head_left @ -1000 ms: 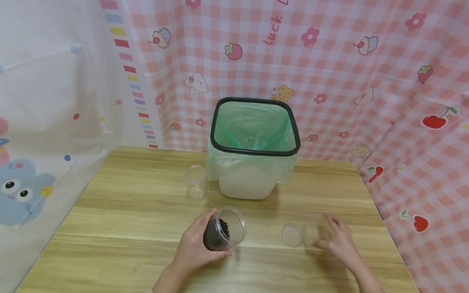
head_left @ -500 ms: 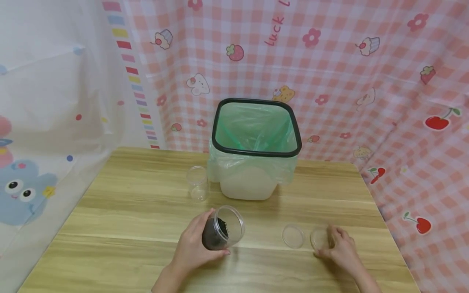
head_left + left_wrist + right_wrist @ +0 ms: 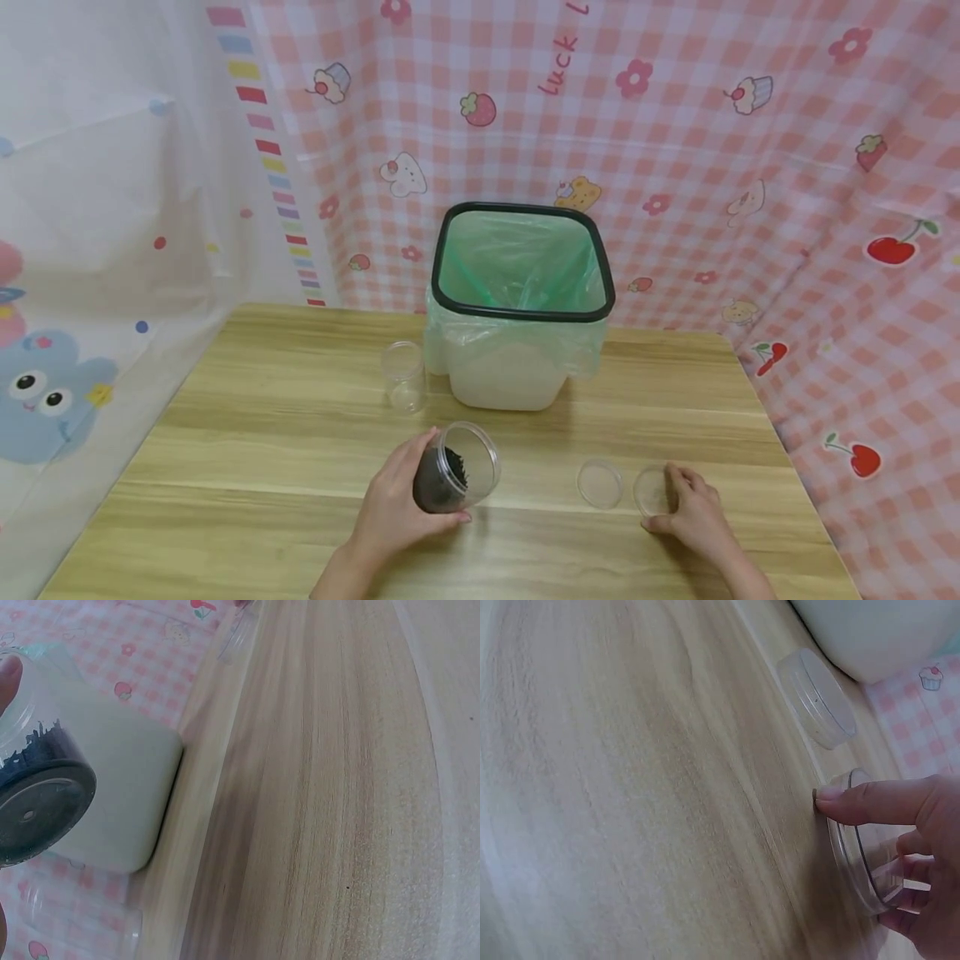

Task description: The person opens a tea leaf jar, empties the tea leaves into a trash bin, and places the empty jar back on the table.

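My left hand (image 3: 393,500) grips a clear plastic jar (image 3: 480,467) above the table, tilted with its mouth facing right and up. Dark, shredded-looking bits, perhaps tea leaves (image 3: 453,471), fill its lower part; the left wrist view shows the jar's round base (image 3: 45,810). On the right, my right hand (image 3: 692,510) holds a clear round lid (image 3: 649,493) by its edge, thumb on the near side and fingers on the far side. The lid lies low at the tabletop. Just left of it rests a second clear lid (image 3: 600,484), also visible in the right wrist view (image 3: 817,697).
A white bin (image 3: 506,371) with a black rim and green liner bag stands at the back middle of the wooden table (image 3: 262,433). Beside its left side is an upright clear container (image 3: 403,379). A pink checked cloth (image 3: 675,150) hangs behind.
My right hand has moved the lid slightly right, away from the second lid, and lowered it from a tilted pose to nearly flat. The left hand and jar stay nearly still.
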Available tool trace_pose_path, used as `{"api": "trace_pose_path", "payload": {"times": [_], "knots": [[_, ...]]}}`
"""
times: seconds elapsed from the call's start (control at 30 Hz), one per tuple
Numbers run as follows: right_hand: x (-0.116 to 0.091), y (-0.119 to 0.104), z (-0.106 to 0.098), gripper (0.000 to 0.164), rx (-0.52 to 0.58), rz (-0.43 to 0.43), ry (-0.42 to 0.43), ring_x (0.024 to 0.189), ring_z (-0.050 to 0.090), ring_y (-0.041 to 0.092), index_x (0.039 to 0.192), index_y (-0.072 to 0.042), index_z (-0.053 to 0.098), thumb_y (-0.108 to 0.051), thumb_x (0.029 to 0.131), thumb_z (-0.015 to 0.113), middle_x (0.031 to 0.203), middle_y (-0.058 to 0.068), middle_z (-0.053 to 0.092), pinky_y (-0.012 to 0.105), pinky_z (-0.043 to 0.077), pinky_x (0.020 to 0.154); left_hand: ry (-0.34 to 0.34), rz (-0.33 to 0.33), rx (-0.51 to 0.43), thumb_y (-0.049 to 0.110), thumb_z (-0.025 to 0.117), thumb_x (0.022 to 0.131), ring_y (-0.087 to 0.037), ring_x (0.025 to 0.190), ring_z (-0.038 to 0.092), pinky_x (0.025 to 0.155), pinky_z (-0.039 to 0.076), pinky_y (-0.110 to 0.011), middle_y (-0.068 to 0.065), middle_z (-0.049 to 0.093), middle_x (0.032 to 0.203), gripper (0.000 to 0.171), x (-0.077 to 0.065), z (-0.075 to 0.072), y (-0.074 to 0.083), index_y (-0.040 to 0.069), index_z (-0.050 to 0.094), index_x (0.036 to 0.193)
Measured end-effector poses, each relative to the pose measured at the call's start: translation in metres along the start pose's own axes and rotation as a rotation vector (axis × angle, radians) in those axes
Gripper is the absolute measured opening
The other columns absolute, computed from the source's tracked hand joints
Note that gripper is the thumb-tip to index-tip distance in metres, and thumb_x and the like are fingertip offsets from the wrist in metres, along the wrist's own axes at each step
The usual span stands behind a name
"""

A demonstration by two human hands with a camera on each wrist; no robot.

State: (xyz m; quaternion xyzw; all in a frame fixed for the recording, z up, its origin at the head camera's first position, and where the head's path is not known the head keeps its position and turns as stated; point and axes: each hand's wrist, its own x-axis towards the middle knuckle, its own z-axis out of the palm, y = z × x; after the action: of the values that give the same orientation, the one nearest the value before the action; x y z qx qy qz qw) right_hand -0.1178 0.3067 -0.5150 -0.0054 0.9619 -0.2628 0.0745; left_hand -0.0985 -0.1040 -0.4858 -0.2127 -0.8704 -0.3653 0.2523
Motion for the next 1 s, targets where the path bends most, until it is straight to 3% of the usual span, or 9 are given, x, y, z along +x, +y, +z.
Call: {"api": "trace_pose_path", "payload": {"times": [0.27,0.43,0.7,0.87,1.0], "knots": [[-0.001,-0.004,0.0,0.106,-0.029,0.025,-0.052,0.116,0.026,0.062,0.137,0.016,0.026,-0.034,0.063,0.083,0.134,0.043,0.026,0.07,0.029,0.093,0.022,0.034,0.008,0.046,0.09,0.043,-0.028,0.11,0.055,0.087,0.05,-0.046,-0.011,0.055,0.127,0.107,0.0,0.001,-0.002,0.006,0.046,0.133],[-0.002,-0.004,0.001,0.104,-0.028,0.001,-0.032,0.116,0.026,0.062,0.136,0.018,0.026,-0.032,0.065,0.083,0.134,0.042,0.026,0.069,0.029,0.094,0.047,0.052,0.028,0.047,0.089,0.043,-0.027,0.109,0.057,0.085,0.051,-0.044,-0.009,0.055,0.127,0.108,0.0,0.0,-0.002,0.007,0.047,0.133],[-0.001,-0.001,0.001,0.104,-0.006,-0.055,0.0,0.119,0.023,0.062,0.137,0.018,0.023,-0.032,0.067,0.082,0.135,0.044,0.021,0.07,0.025,0.095,0.041,0.007,0.042,0.053,0.087,0.045,-0.025,0.11,0.056,0.088,0.05,-0.043,-0.009,0.056,0.125,0.107,0.002,-0.002,-0.004,0.006,0.047,0.133],[-0.002,-0.005,-0.007,0.106,0.026,-0.101,-0.006,0.12,0.018,0.063,0.138,0.017,0.018,-0.019,0.063,0.084,0.136,0.046,0.016,0.072,0.022,0.094,0.028,-0.008,0.039,0.048,0.089,0.043,-0.024,0.111,0.055,0.089,0.049,-0.042,-0.009,0.056,0.125,0.108,0.002,-0.004,-0.004,0.005,0.047,0.132],[0.0,-0.014,-0.021,0.101,0.04,-0.134,0.003,0.12,0.014,0.065,0.142,0.014,0.011,-0.011,0.07,0.078,0.139,0.043,0.01,0.075,0.02,0.092,0.054,0.007,0.046,0.046,0.09,0.041,-0.023,0.11,0.056,0.088,0.049,-0.041,-0.008,0.057,0.124,0.109,0.003,-0.005,-0.005,0.006,0.048,0.132]]}}
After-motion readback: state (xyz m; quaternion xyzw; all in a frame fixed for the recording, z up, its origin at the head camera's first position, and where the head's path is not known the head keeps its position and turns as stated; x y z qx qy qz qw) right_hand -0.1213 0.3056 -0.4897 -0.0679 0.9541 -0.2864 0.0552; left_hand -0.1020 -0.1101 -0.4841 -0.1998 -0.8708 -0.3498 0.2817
